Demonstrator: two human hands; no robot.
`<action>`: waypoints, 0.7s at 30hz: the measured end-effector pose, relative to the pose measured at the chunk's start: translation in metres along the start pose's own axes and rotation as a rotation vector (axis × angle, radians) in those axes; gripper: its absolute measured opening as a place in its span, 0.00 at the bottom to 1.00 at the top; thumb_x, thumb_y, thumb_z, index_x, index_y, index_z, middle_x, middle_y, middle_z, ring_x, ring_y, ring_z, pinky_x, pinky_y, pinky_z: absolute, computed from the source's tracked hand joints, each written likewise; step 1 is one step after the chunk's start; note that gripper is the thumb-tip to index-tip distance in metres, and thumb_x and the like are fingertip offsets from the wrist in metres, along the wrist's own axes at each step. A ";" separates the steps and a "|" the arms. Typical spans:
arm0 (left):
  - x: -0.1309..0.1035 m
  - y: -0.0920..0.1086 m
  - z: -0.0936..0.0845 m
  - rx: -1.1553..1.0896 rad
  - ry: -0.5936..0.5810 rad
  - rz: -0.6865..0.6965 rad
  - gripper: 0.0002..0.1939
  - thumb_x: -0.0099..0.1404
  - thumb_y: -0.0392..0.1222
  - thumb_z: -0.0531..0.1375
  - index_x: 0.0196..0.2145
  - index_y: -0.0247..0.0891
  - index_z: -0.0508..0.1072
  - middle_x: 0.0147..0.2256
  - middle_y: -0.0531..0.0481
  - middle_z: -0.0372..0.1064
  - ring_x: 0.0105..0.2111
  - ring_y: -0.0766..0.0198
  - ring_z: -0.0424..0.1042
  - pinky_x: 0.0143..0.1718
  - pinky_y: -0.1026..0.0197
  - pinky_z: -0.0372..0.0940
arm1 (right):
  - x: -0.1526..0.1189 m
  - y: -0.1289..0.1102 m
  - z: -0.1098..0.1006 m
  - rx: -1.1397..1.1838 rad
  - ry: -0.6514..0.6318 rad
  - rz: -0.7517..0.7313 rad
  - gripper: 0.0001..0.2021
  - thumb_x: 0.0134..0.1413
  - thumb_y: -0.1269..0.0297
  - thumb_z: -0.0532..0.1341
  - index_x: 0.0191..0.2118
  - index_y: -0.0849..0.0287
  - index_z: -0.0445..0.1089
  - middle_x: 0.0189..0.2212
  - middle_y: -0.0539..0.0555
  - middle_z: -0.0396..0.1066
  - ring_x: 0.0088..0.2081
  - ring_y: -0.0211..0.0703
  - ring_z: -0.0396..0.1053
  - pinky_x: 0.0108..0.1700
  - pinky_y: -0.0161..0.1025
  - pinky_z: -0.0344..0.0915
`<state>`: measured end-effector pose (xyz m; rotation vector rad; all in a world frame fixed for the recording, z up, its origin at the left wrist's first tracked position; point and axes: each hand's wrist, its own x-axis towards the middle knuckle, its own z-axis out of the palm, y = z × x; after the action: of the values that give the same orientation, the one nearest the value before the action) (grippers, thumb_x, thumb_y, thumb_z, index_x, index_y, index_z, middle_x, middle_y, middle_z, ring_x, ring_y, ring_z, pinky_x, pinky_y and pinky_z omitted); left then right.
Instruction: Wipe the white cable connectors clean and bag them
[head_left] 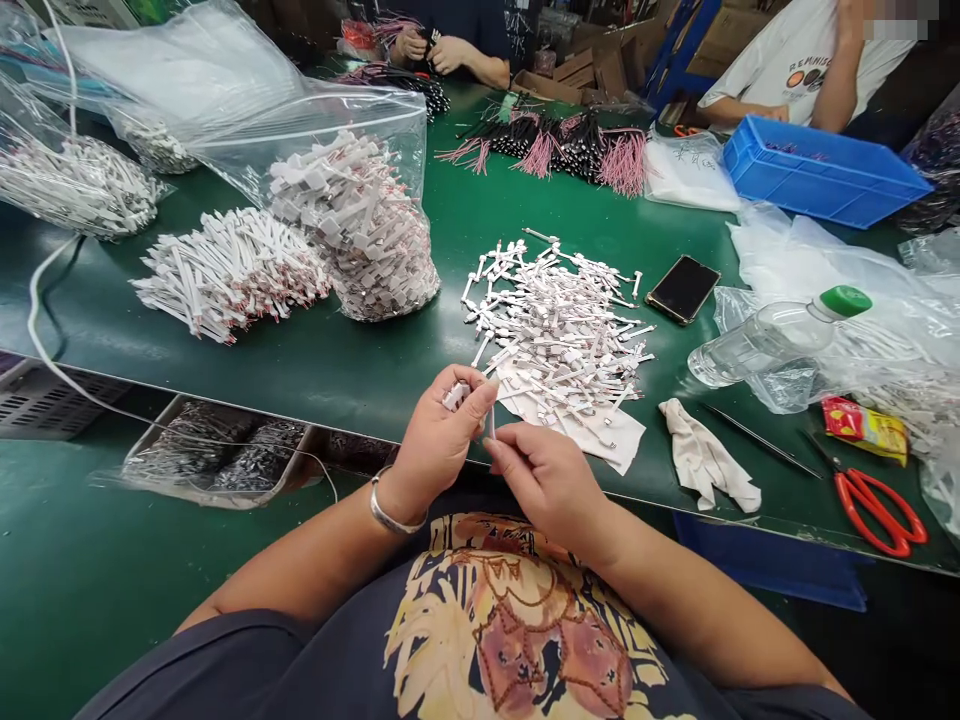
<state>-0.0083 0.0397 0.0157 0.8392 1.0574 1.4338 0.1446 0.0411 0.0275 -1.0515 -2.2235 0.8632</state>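
My left hand (444,425) is closed around a few short white cables (455,395), their pale connector ends showing above the curled fingers. Between the two hands runs a thin white cable (492,418), and my right hand (551,478) pinches its lower end. Just beyond the hands a loose pile of short white cables (566,320) is spread on the green table, partly over a white cloth (626,445). Left of that pile, a clear plastic bag (375,230) full of similar cables stands beside a neater stack of white cables (236,265).
At right lie a phone (683,288), a clear bottle (772,335), a crumpled cloth (705,455), tweezers (761,440) and red-handled scissors (881,510). Black and pink wires (555,145) and a blue bin (821,170) are farther back. Two people sit across the table.
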 end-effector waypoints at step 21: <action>-0.003 0.016 -0.026 -0.162 0.041 -0.258 0.10 0.56 0.39 0.65 0.33 0.36 0.68 0.25 0.56 0.59 0.20 0.76 0.56 0.16 0.74 0.47 | 0.092 0.042 -0.017 -0.450 -0.007 -0.161 0.10 0.56 0.76 0.51 0.34 0.62 0.69 0.34 0.60 0.71 0.39 0.47 0.67 0.41 0.44 0.61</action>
<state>-0.0377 0.0328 0.0220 0.5384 1.0244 1.3021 0.1251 0.1420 0.0253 -1.0388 -2.5322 0.3007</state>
